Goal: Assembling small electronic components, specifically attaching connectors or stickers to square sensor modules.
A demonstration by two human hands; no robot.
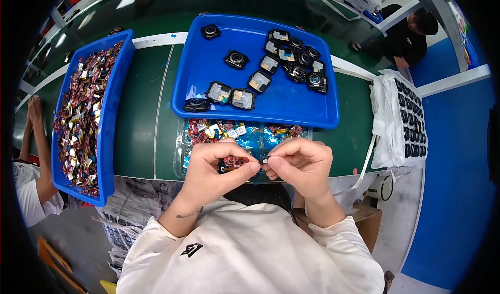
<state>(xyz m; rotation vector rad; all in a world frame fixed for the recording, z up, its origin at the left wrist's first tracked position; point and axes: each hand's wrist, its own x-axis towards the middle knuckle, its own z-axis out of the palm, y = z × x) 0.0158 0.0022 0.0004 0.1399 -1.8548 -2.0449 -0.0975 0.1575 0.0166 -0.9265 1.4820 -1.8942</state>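
Near the table's front edge, my left hand (217, 170) is closed on a small red circuit board (234, 161), pinched between thumb and fingers. Just beside it, my right hand (301, 168) pinches a tiny round, pale and dark part (265, 160); whether a wire joins it to the board is too small to tell. Under and beyond both hands lies a clear plastic tray (179, 153) with red boards and blue film-like pieces. A large blue tray (208, 67) stands behind it, holding several black watch cases (237, 59), some face down with pale inner parts showing.
At left, a long blue bin (108, 122) is heaped with red boards and small wired parts. A stack of trays with black watch parts (411, 119) wrapped in white sheeting stands at right. Other people sit at the left (34, 184) and far right (409, 39).
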